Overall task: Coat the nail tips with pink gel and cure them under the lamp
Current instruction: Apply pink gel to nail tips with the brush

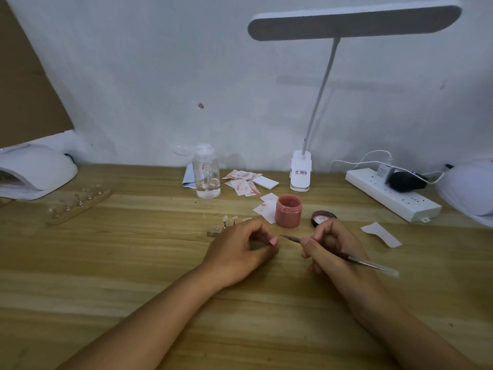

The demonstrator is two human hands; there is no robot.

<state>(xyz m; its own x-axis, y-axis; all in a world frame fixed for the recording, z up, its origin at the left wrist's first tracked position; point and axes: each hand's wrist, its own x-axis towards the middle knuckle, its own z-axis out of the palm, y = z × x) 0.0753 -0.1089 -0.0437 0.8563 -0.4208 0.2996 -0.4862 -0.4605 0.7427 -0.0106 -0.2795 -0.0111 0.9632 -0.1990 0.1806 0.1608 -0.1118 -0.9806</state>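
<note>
My left hand [237, 248] pinches a pink-coated nail tip [273, 241] between thumb and fingers, just above the wooden table [133, 263]. My right hand [330, 245] grips a thin brush [292, 238], its point aimed left at the nail tip and a short gap from it. Just behind the hands stands an open jar of pink gel [288, 210], with its dark lid [323, 218] lying to its right. A small holder with several uncoated nail tips [226, 224] sits behind my left hand. The white curing lamp [34, 170] rests at the far left.
A wooden rack with several nail stands [78, 205] lies left. A clear pump bottle [206, 173], pink-stained paper wipes [244, 182], a clip desk lamp [301, 172] and a power strip [392, 194] line the back. A paper scrap [381, 234] lies right.
</note>
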